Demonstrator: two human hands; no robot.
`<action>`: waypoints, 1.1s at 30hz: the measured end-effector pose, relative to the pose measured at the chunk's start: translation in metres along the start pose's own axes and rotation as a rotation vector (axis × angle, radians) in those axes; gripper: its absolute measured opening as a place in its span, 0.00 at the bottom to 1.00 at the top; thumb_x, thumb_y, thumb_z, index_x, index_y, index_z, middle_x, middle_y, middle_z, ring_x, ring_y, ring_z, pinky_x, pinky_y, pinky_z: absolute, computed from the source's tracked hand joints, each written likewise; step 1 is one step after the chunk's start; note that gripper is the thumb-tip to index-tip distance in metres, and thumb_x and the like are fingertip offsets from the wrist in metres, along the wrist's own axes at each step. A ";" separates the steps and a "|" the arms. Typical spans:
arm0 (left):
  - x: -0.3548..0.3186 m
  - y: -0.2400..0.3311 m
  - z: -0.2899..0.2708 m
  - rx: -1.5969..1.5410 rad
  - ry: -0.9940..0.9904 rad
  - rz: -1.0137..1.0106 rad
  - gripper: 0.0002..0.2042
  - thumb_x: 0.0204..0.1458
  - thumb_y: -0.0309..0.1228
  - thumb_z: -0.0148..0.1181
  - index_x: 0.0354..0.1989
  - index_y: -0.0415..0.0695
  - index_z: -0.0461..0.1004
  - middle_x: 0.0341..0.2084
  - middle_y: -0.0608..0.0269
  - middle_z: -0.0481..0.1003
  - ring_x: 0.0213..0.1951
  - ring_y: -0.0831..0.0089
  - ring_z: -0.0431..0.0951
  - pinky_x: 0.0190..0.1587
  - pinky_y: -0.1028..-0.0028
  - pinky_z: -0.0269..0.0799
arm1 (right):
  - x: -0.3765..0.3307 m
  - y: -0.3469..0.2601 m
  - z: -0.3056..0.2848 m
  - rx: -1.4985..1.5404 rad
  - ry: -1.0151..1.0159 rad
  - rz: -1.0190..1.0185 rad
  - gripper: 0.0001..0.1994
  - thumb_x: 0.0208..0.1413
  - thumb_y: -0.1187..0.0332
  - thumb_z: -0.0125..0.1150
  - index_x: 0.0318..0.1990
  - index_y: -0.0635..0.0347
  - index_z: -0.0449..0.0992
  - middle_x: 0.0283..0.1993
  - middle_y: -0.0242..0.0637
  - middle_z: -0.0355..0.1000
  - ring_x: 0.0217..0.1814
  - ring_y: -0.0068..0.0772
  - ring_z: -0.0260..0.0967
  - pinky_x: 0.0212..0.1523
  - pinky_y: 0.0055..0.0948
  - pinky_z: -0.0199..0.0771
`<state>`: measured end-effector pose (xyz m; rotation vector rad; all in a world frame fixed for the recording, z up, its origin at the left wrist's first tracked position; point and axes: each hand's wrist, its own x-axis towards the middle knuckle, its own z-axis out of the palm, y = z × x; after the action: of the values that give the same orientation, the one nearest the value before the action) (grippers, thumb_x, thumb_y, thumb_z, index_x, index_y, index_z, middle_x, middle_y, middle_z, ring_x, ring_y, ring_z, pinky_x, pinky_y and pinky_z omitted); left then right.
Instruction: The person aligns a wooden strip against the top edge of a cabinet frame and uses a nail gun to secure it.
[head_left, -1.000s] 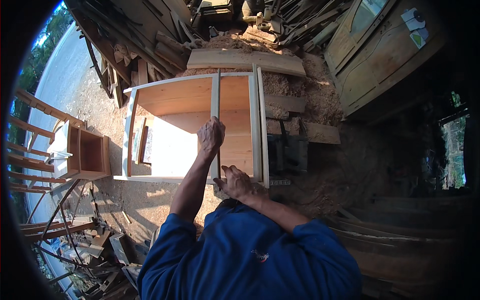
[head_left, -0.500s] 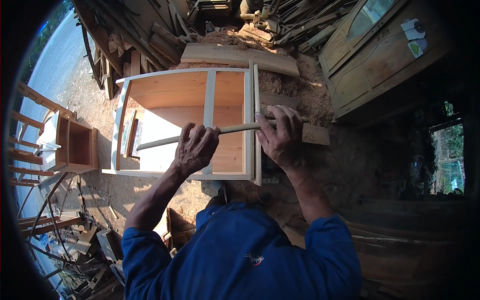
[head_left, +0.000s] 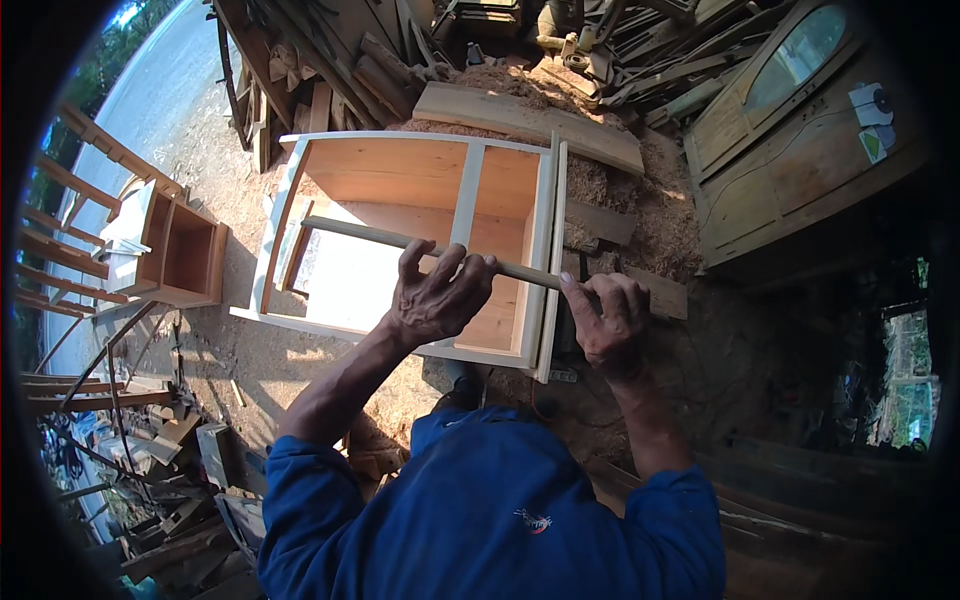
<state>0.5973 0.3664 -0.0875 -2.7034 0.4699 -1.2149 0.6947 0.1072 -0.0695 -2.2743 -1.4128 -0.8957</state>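
A long, thin wooden stick (head_left: 360, 233) slants over an open wooden cabinet frame (head_left: 465, 200), its far left end raised. My left hand (head_left: 440, 300) has its fingers curled over the stick near its middle. Farther right, my right hand (head_left: 610, 325) grips the other end, thumb along the stick and fingers folded; that end is hidden inside the hand. The cabinet lies beneath both hands, with pale edges, a cross divider and reddish inner panels. A thin wooden strip (head_left: 549, 300) runs along its right side, close to my right hand.
Broad planks (head_left: 530, 122) lie on sawdust beyond the cabinet. A small wooden box cabinet (head_left: 165, 250) stands at the left beside slatted frames. Panelled doors (head_left: 770, 180) lean at the right. Scrap wood (head_left: 215, 455) is heaped at the lower left.
The stick has tilted: its left end now points up and away, where before it sloped down toward me. Both hands still hold it. The whole view has shifted, moving the cabinet rightward.
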 end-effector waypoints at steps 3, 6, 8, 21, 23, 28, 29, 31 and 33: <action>0.012 0.000 0.006 -0.028 -0.013 0.021 0.13 0.51 0.33 0.65 0.45 0.48 0.79 0.37 0.71 0.70 0.46 0.74 0.73 0.59 0.53 0.56 | -0.003 0.002 0.001 -0.013 -0.017 0.027 0.14 0.54 0.72 0.66 0.49 0.52 0.84 0.39 0.32 0.69 0.42 0.35 0.70 0.44 0.39 0.72; -0.001 -0.007 0.006 0.019 0.020 -0.018 0.12 0.49 0.33 0.66 0.44 0.49 0.81 0.37 0.72 0.71 0.46 0.73 0.73 0.58 0.52 0.56 | 0.005 -0.007 0.007 0.042 -0.010 -0.027 0.15 0.53 0.77 0.69 0.49 0.54 0.83 0.38 0.34 0.69 0.39 0.37 0.71 0.38 0.39 0.73; -0.010 -0.013 -0.004 -0.009 -0.007 -0.008 0.11 0.50 0.33 0.65 0.42 0.49 0.80 0.38 0.71 0.70 0.49 0.72 0.72 0.58 0.52 0.58 | 0.013 -0.019 0.008 0.052 -0.071 -0.018 0.15 0.53 0.78 0.69 0.48 0.56 0.83 0.38 0.36 0.69 0.38 0.38 0.71 0.36 0.39 0.75; 0.027 0.011 0.039 -0.489 -0.150 -0.911 0.26 0.56 0.49 0.65 0.50 0.39 0.69 0.38 0.51 0.73 0.43 0.53 0.77 0.42 0.57 0.73 | 0.015 -0.042 0.074 0.542 -0.175 0.389 0.11 0.64 0.66 0.62 0.42 0.67 0.77 0.34 0.45 0.69 0.34 0.46 0.70 0.35 0.43 0.71; 0.027 0.007 0.057 -0.498 -0.213 -1.002 0.25 0.57 0.48 0.64 0.48 0.38 0.68 0.37 0.49 0.75 0.41 0.51 0.79 0.40 0.56 0.75 | 0.015 -0.052 0.100 0.584 -0.146 0.408 0.13 0.64 0.62 0.62 0.41 0.67 0.77 0.34 0.45 0.69 0.34 0.45 0.70 0.35 0.42 0.70; 0.013 -0.002 0.090 -0.374 -0.392 -1.108 0.16 0.56 0.38 0.64 0.36 0.35 0.70 0.25 0.43 0.79 0.30 0.45 0.83 0.31 0.53 0.78 | 0.010 -0.079 0.133 0.593 -0.113 0.378 0.08 0.59 0.70 0.58 0.40 0.67 0.75 0.37 0.49 0.70 0.34 0.50 0.72 0.35 0.46 0.72; 0.012 -0.002 0.095 -0.389 -0.395 -1.087 0.16 0.56 0.38 0.64 0.36 0.35 0.70 0.25 0.43 0.79 0.30 0.45 0.83 0.31 0.53 0.78 | 0.005 -0.082 0.138 0.579 -0.136 0.410 0.08 0.59 0.70 0.58 0.40 0.67 0.75 0.37 0.49 0.70 0.35 0.51 0.72 0.36 0.46 0.72; 0.008 -0.004 0.096 -0.323 -0.441 -1.134 0.08 0.56 0.26 0.53 0.32 0.32 0.74 0.23 0.38 0.78 0.29 0.45 0.84 0.31 0.54 0.80 | 0.001 -0.087 0.145 0.610 -0.166 0.436 0.12 0.63 0.65 0.56 0.42 0.68 0.73 0.38 0.51 0.69 0.37 0.54 0.73 0.37 0.48 0.73; 0.009 -0.007 0.097 -0.380 -0.494 -1.122 0.09 0.56 0.26 0.52 0.32 0.32 0.75 0.24 0.37 0.79 0.30 0.44 0.84 0.31 0.53 0.81 | 0.002 -0.088 0.141 0.636 -0.227 0.470 0.14 0.62 0.61 0.61 0.42 0.67 0.76 0.37 0.49 0.71 0.35 0.52 0.74 0.36 0.46 0.74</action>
<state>0.6772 0.3698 -0.1444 -3.4998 -1.1186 -0.4850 0.6662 0.2284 -0.1796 -2.0848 -0.9716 -0.0262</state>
